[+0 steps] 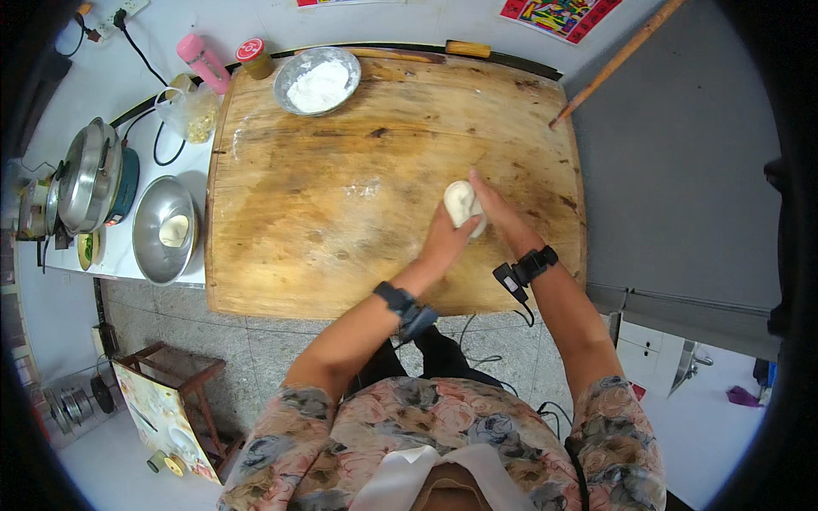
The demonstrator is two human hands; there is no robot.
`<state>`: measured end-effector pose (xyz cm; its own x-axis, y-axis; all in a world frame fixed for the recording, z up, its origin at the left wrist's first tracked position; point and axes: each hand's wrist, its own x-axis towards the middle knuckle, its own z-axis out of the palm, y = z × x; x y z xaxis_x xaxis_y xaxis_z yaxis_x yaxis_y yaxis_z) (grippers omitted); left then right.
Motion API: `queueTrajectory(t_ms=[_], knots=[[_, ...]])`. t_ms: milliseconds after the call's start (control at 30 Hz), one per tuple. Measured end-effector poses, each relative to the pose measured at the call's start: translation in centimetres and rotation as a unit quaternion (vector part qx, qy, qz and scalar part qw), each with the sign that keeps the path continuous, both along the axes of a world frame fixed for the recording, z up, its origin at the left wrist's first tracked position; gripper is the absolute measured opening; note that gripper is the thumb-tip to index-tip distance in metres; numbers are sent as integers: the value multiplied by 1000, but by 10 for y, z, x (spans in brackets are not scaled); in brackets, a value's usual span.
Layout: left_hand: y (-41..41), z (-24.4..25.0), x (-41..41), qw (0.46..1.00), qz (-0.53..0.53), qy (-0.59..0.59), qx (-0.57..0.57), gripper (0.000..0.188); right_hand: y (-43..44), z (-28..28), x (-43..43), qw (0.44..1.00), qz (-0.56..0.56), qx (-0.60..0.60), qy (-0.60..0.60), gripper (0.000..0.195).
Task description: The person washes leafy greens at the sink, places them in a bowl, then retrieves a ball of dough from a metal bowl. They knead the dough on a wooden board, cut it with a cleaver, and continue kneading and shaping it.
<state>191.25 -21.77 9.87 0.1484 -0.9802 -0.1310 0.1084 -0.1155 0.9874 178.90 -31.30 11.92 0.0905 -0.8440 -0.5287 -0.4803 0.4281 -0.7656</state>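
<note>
Over the right part of the wooden board (307,191), a lump of white dough (461,201) is between my two hands. My left hand (446,235) grips it from below left, with the thumb across its lower part. My right hand (493,203) lies along the dough's right side, its fingers extended and pointing away from me. A faint patch of flour (363,188) marks the board to the left. At the board's far left stands a metal bowl of white flour (319,88). Another piece of dough (174,230) rests in a steel bowl (146,211) on the side counter.
A pink bottle (203,62), a jar with a red lid (254,59) and a plastic bag (195,118) stand near the far left corner. Left of the board is a lidded electric pan (89,175). A wooden stick (613,67) leans at the far right corner.
</note>
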Motion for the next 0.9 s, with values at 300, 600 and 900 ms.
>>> queueTrajectory(t_ms=[300,600,900], knots=[[17,4,45,928,-161,-335,22,81,68,-23,41,904,87,-341,244,35],[19,-20,80,979,-79,-171,76,50,21,-50,58,814,51,-479,326,13],[-20,-26,57,990,24,-137,26,36,-28,-1,62,972,107,-77,194,55]])
